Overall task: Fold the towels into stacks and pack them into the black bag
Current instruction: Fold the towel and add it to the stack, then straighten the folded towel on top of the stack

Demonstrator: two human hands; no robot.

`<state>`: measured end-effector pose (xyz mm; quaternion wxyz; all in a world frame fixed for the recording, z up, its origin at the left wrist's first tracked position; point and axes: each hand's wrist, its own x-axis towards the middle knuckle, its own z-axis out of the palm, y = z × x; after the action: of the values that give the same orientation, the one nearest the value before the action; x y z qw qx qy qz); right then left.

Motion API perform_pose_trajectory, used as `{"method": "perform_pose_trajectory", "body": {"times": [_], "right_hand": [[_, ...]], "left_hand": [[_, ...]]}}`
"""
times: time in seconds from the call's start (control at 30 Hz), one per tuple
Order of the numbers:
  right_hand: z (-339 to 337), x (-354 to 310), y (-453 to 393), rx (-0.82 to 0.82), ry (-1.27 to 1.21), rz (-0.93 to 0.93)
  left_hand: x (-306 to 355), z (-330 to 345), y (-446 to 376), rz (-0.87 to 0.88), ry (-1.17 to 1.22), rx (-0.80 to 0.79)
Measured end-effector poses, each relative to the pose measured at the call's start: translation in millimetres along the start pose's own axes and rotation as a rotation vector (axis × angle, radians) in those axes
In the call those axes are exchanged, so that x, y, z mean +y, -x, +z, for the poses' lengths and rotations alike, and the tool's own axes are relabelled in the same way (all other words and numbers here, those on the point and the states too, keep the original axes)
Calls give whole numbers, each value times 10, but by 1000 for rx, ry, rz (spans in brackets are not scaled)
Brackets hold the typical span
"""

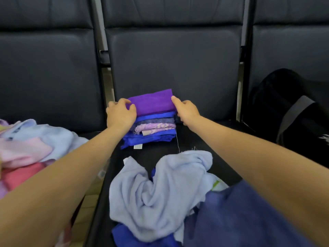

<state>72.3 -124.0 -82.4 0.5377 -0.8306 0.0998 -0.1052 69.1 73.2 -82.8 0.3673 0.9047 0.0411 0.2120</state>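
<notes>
Both my left hand (121, 114) and right hand (186, 110) curled their fingers round the folded purple towel (153, 102) topping the stack (153, 132) at the black seat's (204, 139) back edge, stacking apparently underway, so folding the crumpled pale-blue towel (160, 189) seemed next, before the black bag (288, 111).

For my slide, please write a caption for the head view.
Both hands steady a folded towel stack on a seat; black bag waits.

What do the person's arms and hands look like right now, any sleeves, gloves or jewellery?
Both arms are bare from the frame edge to the wrist, with no sleeves in view. The left hand and right hand wear no gloves, and no watch, bracelet or ring shows on them.
</notes>
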Motion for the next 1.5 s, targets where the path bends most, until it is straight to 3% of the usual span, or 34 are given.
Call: {"method": "perform_pose_trajectory", "body": {"times": [0.23,0.4,0.47,0.6,0.73,0.93,1.07,1.17,1.27,1.33,1.4,1.5], "right_hand": [[-637,101,841,38,-124,71],[-911,375,1377,-44,-105,141],[-995,553,1535,-96,14,125],[-1204,887,1659,-155,637,-70],[-1429,1042,1690,-176,1011,4],[-1564,1085,1663,-163,1076,62],[-1581,1063,1688,-135,1094,-76],[-1605,994,1693,21,947,-246],[-1639,802,1745,214,477,-319],[-1654,602,1802,256,180,-319],[-1661,409,1867,250,-36,-321],[-1642,234,1955,189,-220,-293]], "left_hand": [[405,-257,692,-79,321,-34],[557,-235,1284,-101,344,-190],[557,-200,1526,-15,282,-272],[509,-177,2068,196,93,-499],[356,-107,2353,282,-153,-697],[280,12,2367,414,-249,-707],[277,82,2339,468,-293,-669],[266,95,2269,453,-292,-651],[241,70,2180,419,-293,-606],[261,49,2112,338,-217,-576],[353,1,2064,129,-20,-608],[511,-124,2052,-291,515,-708]]}}
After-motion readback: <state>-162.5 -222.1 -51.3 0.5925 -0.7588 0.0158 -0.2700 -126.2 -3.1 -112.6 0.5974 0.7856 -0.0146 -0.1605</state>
